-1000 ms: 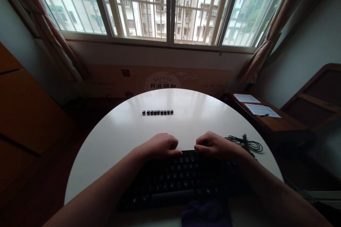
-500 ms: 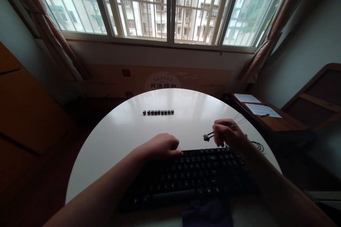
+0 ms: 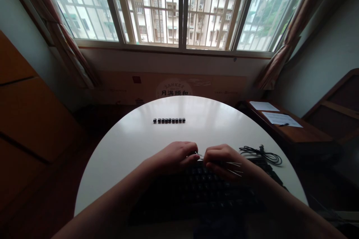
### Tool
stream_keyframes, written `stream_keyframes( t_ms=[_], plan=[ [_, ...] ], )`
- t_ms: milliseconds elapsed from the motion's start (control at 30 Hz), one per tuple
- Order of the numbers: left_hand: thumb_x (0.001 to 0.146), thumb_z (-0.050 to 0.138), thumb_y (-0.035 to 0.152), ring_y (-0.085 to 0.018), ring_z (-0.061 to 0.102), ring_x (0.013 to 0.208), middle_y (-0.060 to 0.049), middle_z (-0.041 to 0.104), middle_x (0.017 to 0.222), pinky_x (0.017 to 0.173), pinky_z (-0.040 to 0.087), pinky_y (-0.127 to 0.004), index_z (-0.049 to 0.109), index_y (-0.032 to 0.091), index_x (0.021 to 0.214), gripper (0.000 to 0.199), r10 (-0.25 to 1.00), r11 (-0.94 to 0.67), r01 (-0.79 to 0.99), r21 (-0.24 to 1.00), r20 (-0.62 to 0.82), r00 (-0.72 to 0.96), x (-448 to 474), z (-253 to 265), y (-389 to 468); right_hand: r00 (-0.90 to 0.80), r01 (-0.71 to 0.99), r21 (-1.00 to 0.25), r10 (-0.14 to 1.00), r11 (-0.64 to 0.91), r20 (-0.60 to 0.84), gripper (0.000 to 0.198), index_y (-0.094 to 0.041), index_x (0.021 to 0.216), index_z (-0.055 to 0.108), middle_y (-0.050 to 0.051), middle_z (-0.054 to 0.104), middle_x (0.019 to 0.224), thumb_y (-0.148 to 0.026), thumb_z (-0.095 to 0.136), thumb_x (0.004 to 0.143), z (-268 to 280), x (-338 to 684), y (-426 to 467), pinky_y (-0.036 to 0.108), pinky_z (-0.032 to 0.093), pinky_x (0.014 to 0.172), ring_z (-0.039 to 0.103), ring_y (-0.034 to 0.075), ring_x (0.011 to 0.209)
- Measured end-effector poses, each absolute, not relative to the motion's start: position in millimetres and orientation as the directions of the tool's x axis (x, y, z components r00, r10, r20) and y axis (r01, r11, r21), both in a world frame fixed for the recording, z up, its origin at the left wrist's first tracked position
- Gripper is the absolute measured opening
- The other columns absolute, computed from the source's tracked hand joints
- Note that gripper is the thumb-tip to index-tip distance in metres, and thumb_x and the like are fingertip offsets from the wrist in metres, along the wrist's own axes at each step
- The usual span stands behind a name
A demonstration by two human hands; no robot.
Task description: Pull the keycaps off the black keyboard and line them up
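Observation:
My right hand [image 3: 221,158] is closed around a wire keycap puller [image 3: 235,165], whose thin wires stick out behind the fingers. Thumb and fingers of my left hand [image 3: 182,154] pinch a small dark keycap [image 3: 192,153] at the puller's front end. Both hands are close together over the back edge of a black keyboard [image 3: 207,188], which lies in shadow and is partly covered by my arms. Farther back, several black keycaps [image 3: 169,120] stand in a row, the leftmost slightly apart from the others.
The round white table [image 3: 117,149] carries all of this. A coiled black cable [image 3: 263,153] lies behind the keyboard's right end. To the right stands a low wooden table [image 3: 303,132] with papers [image 3: 282,118] and a pen. A barred window [image 3: 182,11] is ahead.
My right hand has moved left and down with the keycap puller, bringing the keycap to my left hand. My left hand's fingers have closed on that keycap. The view has shifted slightly.

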State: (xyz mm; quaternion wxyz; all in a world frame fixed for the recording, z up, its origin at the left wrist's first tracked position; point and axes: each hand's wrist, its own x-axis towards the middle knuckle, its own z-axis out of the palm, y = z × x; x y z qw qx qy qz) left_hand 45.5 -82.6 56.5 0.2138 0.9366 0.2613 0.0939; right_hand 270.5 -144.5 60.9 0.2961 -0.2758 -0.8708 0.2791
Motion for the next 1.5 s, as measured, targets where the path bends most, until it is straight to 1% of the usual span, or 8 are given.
stream_keyframes(
  t_ms=[267,433,633,767,1033,1267,1367,1500],
  plan=[
    [0.098,0.037,0.039,-0.018,0.056,0.081,-0.003,0.063,0.093,0.07,0.042,-0.028,0.054,0.02,0.095,0.026,0.597,-0.697,0.486,0.527,0.051,0.801,46,53,-77,-0.526,0.464,-0.412,0.618,0.784,0.585,0.044,-0.017,0.08,0.061,0.006,0.058,0.072,-0.038,0.03,0.103,55,272,-140,0.03,0.041,0.063,0.052,0.018,0.068],
    [0.096,0.043,0.037,-0.019,0.057,0.085,-0.004,0.064,0.094,0.073,0.044,-0.029,0.056,0.019,0.097,0.022,0.573,-0.693,0.451,0.562,0.051,0.818,46,59,-81,-0.475,0.642,-0.227,0.612,0.732,0.632,0.027,-0.019,0.114,0.061,0.014,0.062,0.111,-0.02,0.038,0.099,55,273,-139,0.041,0.045,0.083,0.055,0.026,0.101],
    [0.094,0.047,0.033,-0.018,0.058,0.086,-0.004,0.065,0.094,0.075,0.045,-0.027,0.059,0.018,0.097,0.019,0.519,-0.684,0.366,0.631,0.068,0.852,48,57,-82,-0.566,0.6,-0.253,0.626,0.759,0.536,0.033,-0.021,0.118,0.06,0.002,0.063,0.075,-0.008,0.044,0.092,28,263,-129,0.024,0.04,0.053,0.051,0.013,0.056],
    [0.094,0.048,0.038,-0.015,0.055,0.076,-0.001,0.061,0.081,0.068,0.042,-0.025,0.057,0.017,0.086,0.025,0.529,-0.656,0.358,0.664,0.067,0.846,48,49,-77,-0.532,0.602,-0.275,0.634,0.749,0.562,0.025,-0.023,0.113,0.064,0.002,0.064,0.077,-0.015,0.053,0.092,19,260,-128,0.023,0.042,0.054,0.054,0.011,0.057],
    [0.094,0.045,0.049,-0.018,0.058,0.08,-0.002,0.065,0.089,0.069,0.043,-0.027,0.059,0.018,0.095,0.034,0.558,-0.669,0.371,0.644,0.106,0.823,45,44,-76,-0.535,0.597,-0.275,0.629,0.754,0.564,0.026,-0.026,0.115,0.066,0.005,0.069,0.095,-0.02,0.062,0.09,25,265,-126,0.025,0.05,0.064,0.065,0.015,0.074],
    [0.09,0.043,0.061,-0.023,0.061,0.074,-0.007,0.068,0.084,0.066,0.043,-0.032,0.063,0.02,0.087,0.046,0.653,-0.721,0.634,0.281,-0.032,0.757,37,41,-71,-0.43,0.78,-0.328,0.838,0.532,0.337,0.015,-0.024,0.097,0.073,0.004,0.073,0.095,-0.023,0.067,0.084,48,269,-79,0.03,0.051,0.076,0.069,0.019,0.082],
    [0.091,0.038,0.062,-0.022,0.06,0.069,-0.008,0.068,0.077,0.064,0.043,-0.033,0.065,0.019,0.079,0.052,0.618,-0.741,0.629,0.237,-0.128,0.776,38,36,-70,-0.291,0.827,-0.479,0.953,0.293,0.082,0.014,-0.023,0.093,0.075,0.003,0.075,0.091,-0.025,0.069,0.081,46,267,-32,0.026,0.052,0.069,0.071,0.017,0.072],
    [0.092,0.035,0.063,-0.022,0.06,0.068,-0.009,0.068,0.076,0.064,0.043,-0.032,0.068,0.018,0.078,0.057,0.595,-0.754,0.616,0.228,-0.16,0.788,38,33,-69,-0.23,0.842,-0.511,0.972,0.173,-0.051,0.013,-0.016,0.093,0.074,0.003,0.075,0.089,-0.022,0.069,0.082,29,262,26,0.021,0.051,0.058,0.068,0.011,0.051]
  ],
)
